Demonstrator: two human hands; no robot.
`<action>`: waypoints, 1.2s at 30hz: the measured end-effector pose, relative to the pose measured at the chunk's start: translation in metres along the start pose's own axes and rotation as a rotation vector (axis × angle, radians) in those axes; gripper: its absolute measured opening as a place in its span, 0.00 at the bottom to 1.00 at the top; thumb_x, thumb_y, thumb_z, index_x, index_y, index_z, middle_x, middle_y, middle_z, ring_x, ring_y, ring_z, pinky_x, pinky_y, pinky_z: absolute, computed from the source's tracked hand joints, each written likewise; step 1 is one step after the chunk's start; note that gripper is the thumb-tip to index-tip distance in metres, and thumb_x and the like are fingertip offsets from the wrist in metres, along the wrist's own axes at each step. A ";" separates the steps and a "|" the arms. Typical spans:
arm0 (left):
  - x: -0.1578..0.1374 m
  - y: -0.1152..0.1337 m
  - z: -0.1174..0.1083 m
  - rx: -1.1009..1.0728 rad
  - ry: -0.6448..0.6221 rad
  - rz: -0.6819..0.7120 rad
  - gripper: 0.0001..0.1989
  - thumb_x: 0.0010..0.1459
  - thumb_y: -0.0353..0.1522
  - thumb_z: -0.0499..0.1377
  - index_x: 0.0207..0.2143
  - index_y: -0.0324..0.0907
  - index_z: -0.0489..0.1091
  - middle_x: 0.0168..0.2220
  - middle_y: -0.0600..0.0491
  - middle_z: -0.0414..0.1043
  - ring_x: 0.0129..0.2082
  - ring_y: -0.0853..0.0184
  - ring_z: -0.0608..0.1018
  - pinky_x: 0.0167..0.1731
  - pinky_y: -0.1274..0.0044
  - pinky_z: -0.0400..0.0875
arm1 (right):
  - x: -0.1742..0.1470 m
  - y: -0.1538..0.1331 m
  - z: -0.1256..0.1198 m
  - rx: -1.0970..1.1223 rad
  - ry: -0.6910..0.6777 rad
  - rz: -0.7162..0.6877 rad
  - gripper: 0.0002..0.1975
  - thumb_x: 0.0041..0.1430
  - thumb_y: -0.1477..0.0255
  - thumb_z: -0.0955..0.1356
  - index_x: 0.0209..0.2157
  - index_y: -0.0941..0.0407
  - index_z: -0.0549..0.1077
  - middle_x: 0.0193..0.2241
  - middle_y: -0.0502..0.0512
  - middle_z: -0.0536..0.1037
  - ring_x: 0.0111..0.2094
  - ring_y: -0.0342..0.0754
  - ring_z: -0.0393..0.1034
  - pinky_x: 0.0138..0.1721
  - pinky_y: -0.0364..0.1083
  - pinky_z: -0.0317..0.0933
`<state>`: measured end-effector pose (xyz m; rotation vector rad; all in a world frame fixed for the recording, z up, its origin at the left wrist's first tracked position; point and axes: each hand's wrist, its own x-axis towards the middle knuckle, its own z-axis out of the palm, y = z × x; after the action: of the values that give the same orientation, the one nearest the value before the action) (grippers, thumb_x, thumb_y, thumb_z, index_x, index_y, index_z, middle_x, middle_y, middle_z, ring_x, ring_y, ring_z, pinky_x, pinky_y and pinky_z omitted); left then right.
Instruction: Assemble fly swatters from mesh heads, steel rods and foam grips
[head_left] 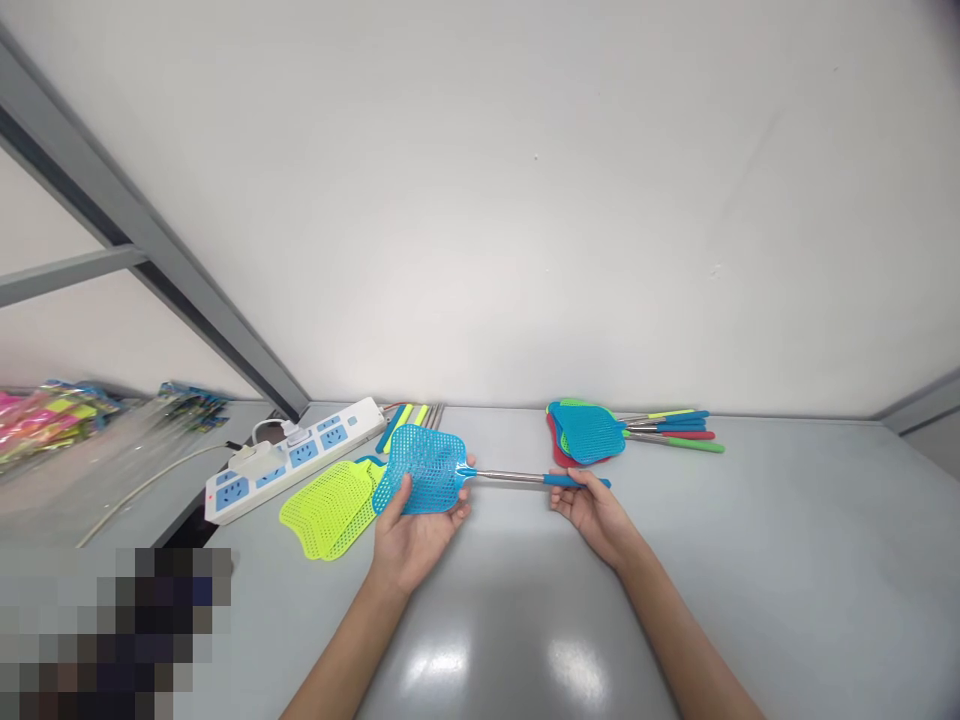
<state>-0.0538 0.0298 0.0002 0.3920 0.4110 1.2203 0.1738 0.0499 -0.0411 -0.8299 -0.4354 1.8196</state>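
Note:
Both of my hands hold one blue fly swatter (429, 465) level above the grey table. My left hand (417, 540) grips its perforated head, thumb on top and fingers beneath. At the other end, my right hand (589, 510) is closed on the blue handle grip, and the bare metal rod shows between the hands. Beside my left hand lie yellow-green swatter heads (330, 510), partly covered by the blue head. Behind the blue head are loose handles with blue and yellow grips (395, 428) and metal rods.
A pile of assembled fly swatters (589, 435) in blue, green and red lies against the wall at right. A white power strip (296, 460) with plugs and cables sits at left. Past a grey frame post (187, 290) are plastic-bagged colourful items (56, 415).

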 end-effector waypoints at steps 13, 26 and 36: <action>-0.001 0.000 0.003 -0.043 0.030 0.012 0.26 0.51 0.37 0.50 0.53 0.41 0.54 0.50 0.40 0.60 0.35 0.61 0.71 0.35 0.68 0.63 | 0.000 0.001 -0.001 0.020 0.015 -0.021 0.09 0.46 0.71 0.65 0.27 0.61 0.73 0.24 0.55 0.72 0.25 0.43 0.63 0.33 0.46 0.58; 0.000 -0.001 0.002 -0.025 0.055 0.003 0.22 0.53 0.36 0.49 0.51 0.40 0.57 0.50 0.39 0.59 0.36 0.61 0.72 0.34 0.69 0.64 | 0.001 0.002 -0.003 0.025 0.009 -0.012 0.09 0.47 0.69 0.65 0.27 0.60 0.73 0.22 0.55 0.72 0.24 0.43 0.62 0.32 0.46 0.57; 0.002 -0.003 0.000 0.042 0.077 0.050 0.16 0.56 0.31 0.46 0.47 0.40 0.61 0.47 0.41 0.64 0.30 0.63 0.74 0.29 0.70 0.66 | 0.001 0.002 -0.003 0.025 0.008 -0.013 0.09 0.47 0.69 0.65 0.27 0.60 0.73 0.21 0.54 0.71 0.24 0.43 0.62 0.32 0.46 0.57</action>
<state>-0.0505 0.0302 -0.0014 0.3938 0.4958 1.2797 0.1743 0.0499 -0.0450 -0.8149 -0.4114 1.8053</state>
